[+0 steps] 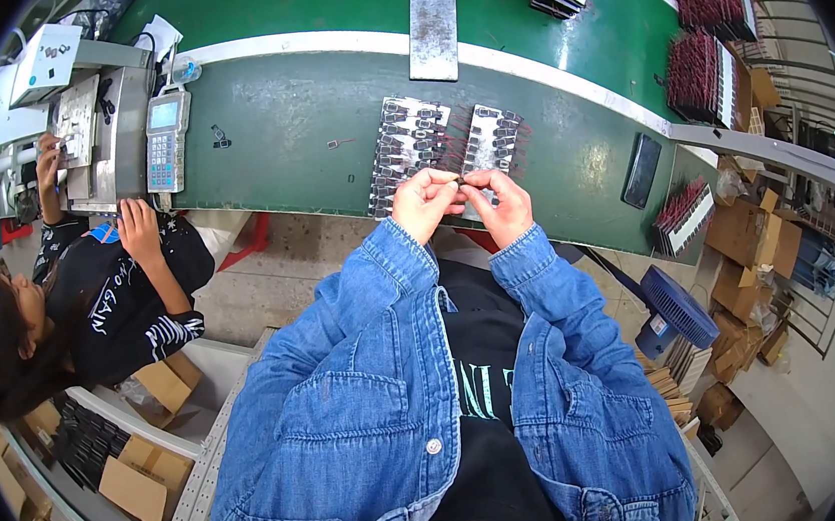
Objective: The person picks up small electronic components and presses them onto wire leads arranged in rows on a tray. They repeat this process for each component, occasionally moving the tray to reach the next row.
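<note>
My left hand (pixel 422 203) and my right hand (pixel 502 204) meet in front of my chest, over the near edge of the green workbench. Thumbs and fingers of both are pinched together around a tiny dark piece (pixel 460 181), too small to name. Just beyond my left hand lies a white tray (pixel 421 119) lined with rows of small black parts. Past my right hand sits another white tray (pixel 489 131) with similar black parts, thin dark red wires sticking out at its sides.
A dark phone (pixel 641 171) lies at the bench's right. Left stand a keypad controller (pixel 165 142) and a metal machine (pixel 114 139), where a co-worker (pixel 109 290) works. A metal plate (pixel 433 33) lies beyond the trays. Stacked wired trays (pixel 701 77) stand far right; a blue fan (pixel 671 306) is below.
</note>
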Demonstrator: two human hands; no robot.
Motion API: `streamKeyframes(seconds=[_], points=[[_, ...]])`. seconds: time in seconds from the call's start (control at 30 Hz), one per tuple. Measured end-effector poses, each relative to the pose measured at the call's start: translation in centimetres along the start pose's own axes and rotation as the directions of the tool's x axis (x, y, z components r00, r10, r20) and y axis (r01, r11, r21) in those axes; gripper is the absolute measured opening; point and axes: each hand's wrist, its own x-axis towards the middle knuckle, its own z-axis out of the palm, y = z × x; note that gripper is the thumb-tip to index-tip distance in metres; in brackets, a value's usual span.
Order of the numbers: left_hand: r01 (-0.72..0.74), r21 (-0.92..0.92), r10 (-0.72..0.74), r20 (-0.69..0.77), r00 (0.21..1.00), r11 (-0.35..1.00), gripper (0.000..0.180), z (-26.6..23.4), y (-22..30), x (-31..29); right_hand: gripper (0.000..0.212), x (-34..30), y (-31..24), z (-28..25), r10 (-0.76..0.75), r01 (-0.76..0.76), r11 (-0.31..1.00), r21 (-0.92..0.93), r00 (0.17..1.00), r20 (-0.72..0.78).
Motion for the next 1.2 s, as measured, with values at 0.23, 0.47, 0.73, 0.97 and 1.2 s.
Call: streamKeyframes(seconds=[0.23, 0.47, 0.73, 0.97, 1.2], points=[[0.028, 0.009, -0.028, -0.004, 1.0, 1.0, 0.014, 0.2, 0.9, -0.1, 0.013, 0.1, 0.5, 0.0, 0.18, -0.194, 0.96, 0.202, 0.98, 0.085], [0.042, 0.043, -0.042, -0.009, 0.999, 0.998, 0.013, -0.3, 0.8, 0.1, 0.014, 0.4, 0.7, 0.1, 0.336, -0.387, 0.793, 0.47, 0.922, 0.193], [-0.03, 0.122, 0.036, -0.046, 0.998, 0.992, 0.013, 0.6, 0.8, -0.1, 0.015, 0.7, 0.9, 0.3, 0.401, -0.484, 0.722, 0.495, 0.875, 0.271], [-0.108, 0.452, 0.143, -0.042, 0.989, 0.886, 0.018, -0.2, 1.0, 0.6, 0.014, 1.8, 1.2, -0.1, 0.042, -0.035, 0.977, -0.21, 0.999, 0.031], [-0.09, 0.513, 0.104, 0.002, 0.995, 0.854, 0.021, 0.0, 0.9, -0.5, 0.011, 8.3, 7.0, -2.0, 0.158, -0.186, 0.871, -0.455, 0.982, -0.1]])
